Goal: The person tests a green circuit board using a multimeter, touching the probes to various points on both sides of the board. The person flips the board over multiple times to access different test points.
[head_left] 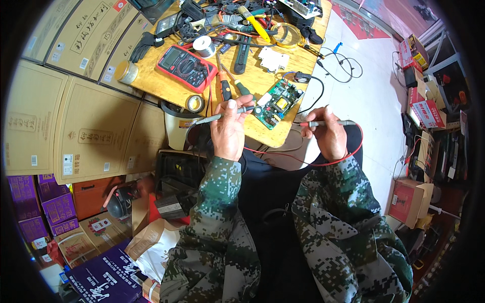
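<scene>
My left hand (pixel 228 136) pinches a grey and black multimeter probe (pixel 208 119), its front end pointing right toward the circuit board. The green circuit board (pixel 279 104), with a yellow transformer and white parts, lies at the near right corner of the wooden table. Right of that corner, my right hand (pixel 331 137) grips a red and grey multimeter probe (pixel 314 123), tip pointing left. A red lead (pixel 298 160) loops between the hands. Up and left of the left hand sits a red-cased multimeter (pixel 185 68); its display is too small to read.
Around the meter lie a solder spool (pixel 204 46), a screwdriver (pixel 225 86), a tape roll (pixel 195 103) and a white plastic part (pixel 273 59). A yellow brush (pixel 254 24) and tangled cables cover the table's far end. Stacked cartons (pixel 96 129) stand left; an opened box (pixel 410 202) sits right.
</scene>
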Demonstrator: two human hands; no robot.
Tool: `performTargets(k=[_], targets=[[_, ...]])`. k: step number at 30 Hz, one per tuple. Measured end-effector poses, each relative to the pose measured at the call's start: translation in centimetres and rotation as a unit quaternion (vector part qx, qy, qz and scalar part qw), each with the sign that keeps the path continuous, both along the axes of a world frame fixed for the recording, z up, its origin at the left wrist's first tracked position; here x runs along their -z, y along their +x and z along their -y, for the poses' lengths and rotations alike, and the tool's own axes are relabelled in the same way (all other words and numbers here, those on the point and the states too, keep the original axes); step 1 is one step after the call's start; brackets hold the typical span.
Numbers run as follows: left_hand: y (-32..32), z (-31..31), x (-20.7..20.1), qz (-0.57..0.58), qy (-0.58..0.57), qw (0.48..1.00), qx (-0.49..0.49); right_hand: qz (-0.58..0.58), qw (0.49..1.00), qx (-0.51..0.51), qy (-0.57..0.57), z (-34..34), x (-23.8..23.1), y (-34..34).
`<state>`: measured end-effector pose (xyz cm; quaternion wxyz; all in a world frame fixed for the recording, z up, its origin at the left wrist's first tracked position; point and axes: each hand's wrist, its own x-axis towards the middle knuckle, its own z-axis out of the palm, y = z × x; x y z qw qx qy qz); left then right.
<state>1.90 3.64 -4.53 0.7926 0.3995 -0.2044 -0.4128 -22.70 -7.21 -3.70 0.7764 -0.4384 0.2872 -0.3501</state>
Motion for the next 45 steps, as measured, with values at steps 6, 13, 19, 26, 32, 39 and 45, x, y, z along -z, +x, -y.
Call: performTargets(k=[6, 13, 19, 26, 32, 39, 45], targets=[[0.0, 0.0, 0.1, -0.015, -0.007, 1.0, -0.001, -0.003, 0.999, -0.027, -0.035, -1.6, -0.2, 1.2], [0.0, 0.0, 0.0, -0.023, -0.006, 1.0, -0.001, -0.057, 0.996, -0.011, -0.069, -2.5, 0.1, 1.9], [0.0, 0.0, 0.1, -0.022, -0.012, 1.0, 0.001, -0.009, 0.999, 0.041, -0.016, -2.4, -0.3, 2.2], [0.0, 0.0, 0.0, -0.02, -0.02, 1.0, 0.006, -0.028, 0.996, 0.084, -0.028, -1.4, -1.4, 1.6], [-0.5, 0.0, -0.5, 0.03, -0.013, 0.999, -0.012, -0.071, 0.993, 0.069, -0.059, -1.3, -1.4, 1.4], [-3.2, -2.4, -0.7, 0.242, 0.032, 0.967, -0.065, -0.054, 0.995, 0.062, -0.056, -1.2, -1.1, 1.2], [-3.4, -3.0, 0.3, 0.371, 0.053, 0.926, -0.051, -0.054, 0.994, 0.06, -0.075, -1.4, -1.4, 1.5]])
